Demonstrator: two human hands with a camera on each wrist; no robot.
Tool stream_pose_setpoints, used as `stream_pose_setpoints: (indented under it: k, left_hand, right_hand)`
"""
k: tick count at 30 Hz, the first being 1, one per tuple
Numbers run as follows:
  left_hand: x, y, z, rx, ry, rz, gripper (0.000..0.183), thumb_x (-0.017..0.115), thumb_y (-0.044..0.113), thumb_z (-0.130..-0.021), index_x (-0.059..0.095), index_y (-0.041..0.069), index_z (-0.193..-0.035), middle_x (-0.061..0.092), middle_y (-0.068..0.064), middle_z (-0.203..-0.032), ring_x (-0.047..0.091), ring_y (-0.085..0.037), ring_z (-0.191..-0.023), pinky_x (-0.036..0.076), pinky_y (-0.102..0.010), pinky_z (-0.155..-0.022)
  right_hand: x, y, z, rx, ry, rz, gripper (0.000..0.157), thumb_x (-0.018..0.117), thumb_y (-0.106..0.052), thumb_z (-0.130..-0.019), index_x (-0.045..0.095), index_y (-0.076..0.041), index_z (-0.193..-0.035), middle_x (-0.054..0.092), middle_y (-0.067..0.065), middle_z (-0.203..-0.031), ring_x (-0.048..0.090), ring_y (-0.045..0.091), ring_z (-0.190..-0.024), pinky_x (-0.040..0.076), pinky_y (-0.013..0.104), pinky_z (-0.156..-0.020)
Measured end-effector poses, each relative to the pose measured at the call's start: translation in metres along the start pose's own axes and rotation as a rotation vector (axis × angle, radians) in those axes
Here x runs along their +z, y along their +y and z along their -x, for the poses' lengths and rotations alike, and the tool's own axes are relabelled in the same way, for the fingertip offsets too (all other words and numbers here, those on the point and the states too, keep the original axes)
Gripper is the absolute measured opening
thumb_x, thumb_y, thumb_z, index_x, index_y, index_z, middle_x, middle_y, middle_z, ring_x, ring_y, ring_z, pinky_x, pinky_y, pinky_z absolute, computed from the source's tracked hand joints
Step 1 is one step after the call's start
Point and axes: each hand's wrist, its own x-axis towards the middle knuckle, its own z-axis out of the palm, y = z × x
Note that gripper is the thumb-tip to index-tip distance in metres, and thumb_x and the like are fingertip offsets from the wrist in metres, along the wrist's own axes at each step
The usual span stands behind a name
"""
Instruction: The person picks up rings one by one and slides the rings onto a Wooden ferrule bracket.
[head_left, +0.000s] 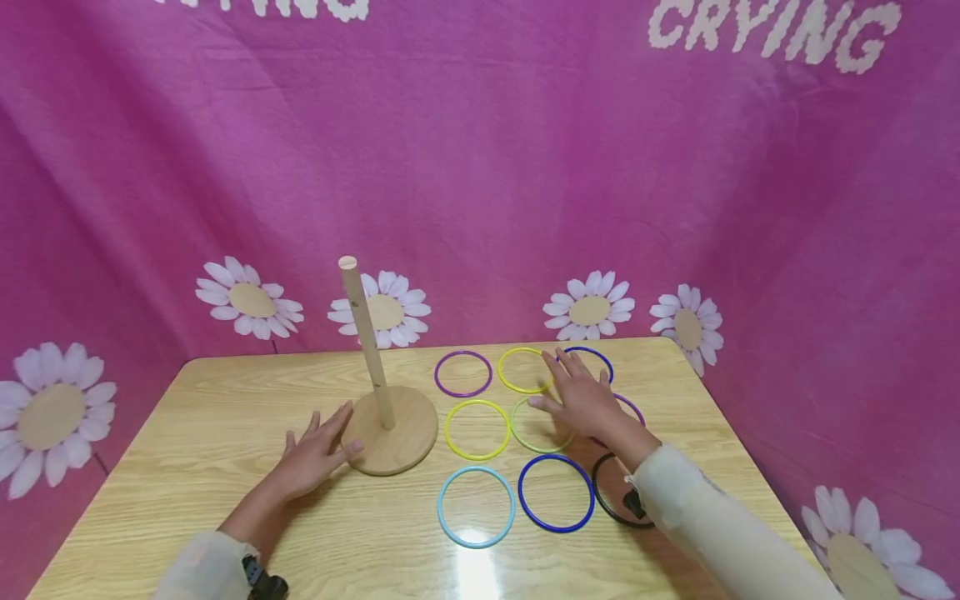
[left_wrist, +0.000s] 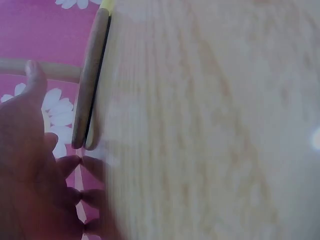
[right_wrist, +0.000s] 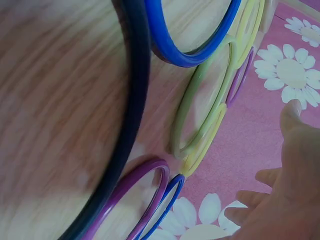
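Observation:
A wooden stand with a round base (head_left: 408,442) and an upright, slightly leaning peg (head_left: 363,329) stands left of centre on the table. My left hand (head_left: 311,458) lies at the left edge of that base with spread fingers; in the left wrist view its fingertips touch the table beside the base (left_wrist: 90,95). My right hand (head_left: 585,404) hovers over the far rings with fingers extended, holding nothing. Beneath it are a light green ring (head_left: 525,442), a purple ring (head_left: 637,410), a yellow ring (head_left: 510,385) and a blue ring (head_left: 611,367), each partly covered.
Nearer lie a light blue ring (head_left: 440,508), a dark blue ring (head_left: 521,492) and a black ring (head_left: 597,492) under the right forearm. Another yellow ring (head_left: 447,433) and purple ring (head_left: 437,379) lie beside the stand. A pink flowered cloth (head_left: 480,208) hangs behind the table (head_left: 247,392).

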Motion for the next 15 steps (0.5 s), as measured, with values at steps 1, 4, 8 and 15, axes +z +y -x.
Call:
stream_pose_setpoints:
  k: [1, 4, 8, 15]
  left_hand:
    - [0.0, 0.0, 0.001, 0.004, 0.0, -0.002, 0.082, 0.054, 0.053, -0.104, 0.02, 0.012, -0.166, 0.021, -0.019, -0.169, -0.003, -0.055, -0.153, -0.014, -0.081, -0.108]
    - [0.001, 0.0, 0.001, 0.011, 0.003, -0.009, 0.083, 0.057, 0.053, -0.103, 0.021, 0.013, -0.166, 0.022, -0.017, -0.169, -0.003, -0.054, -0.154, -0.014, -0.081, -0.109]
    - [0.003, -0.001, 0.001, 0.017, 0.014, -0.025, 0.084, 0.058, 0.054, -0.102, 0.022, 0.012, -0.166, 0.024, -0.017, -0.169, -0.002, -0.055, -0.154, -0.013, -0.081, -0.109]
    - [0.005, -0.002, 0.003, 0.037, 0.027, -0.035, 0.083, 0.059, 0.053, -0.101, 0.025, 0.01, -0.165, 0.024, -0.016, -0.169, -0.001, -0.055, -0.154, -0.012, -0.081, -0.109]
  right_hand:
    - [0.0, 0.0, -0.002, -0.001, -0.003, -0.007, 0.088, 0.063, -0.056, -0.098, 0.026, -0.011, -0.164, 0.023, 0.018, -0.17, 0.019, 0.042, -0.156, 0.013, 0.081, -0.113]
    - [0.001, -0.002, -0.006, -0.007, -0.014, -0.023, 0.089, 0.063, -0.056, -0.098, 0.025, -0.01, -0.165, 0.024, 0.019, -0.169, 0.021, 0.041, -0.156, 0.015, 0.079, -0.115]
    - [0.002, -0.005, -0.013, -0.019, -0.027, -0.044, 0.089, 0.06, -0.058, -0.099, 0.025, -0.009, -0.164, 0.025, 0.021, -0.168, 0.023, 0.041, -0.155, 0.017, 0.077, -0.116]
    - [0.003, -0.012, -0.023, -0.055, -0.048, -0.107, 0.086, 0.059, -0.052, -0.102, 0.022, -0.004, -0.164, 0.022, 0.025, -0.168, 0.025, 0.044, -0.153, 0.019, 0.07, -0.119]
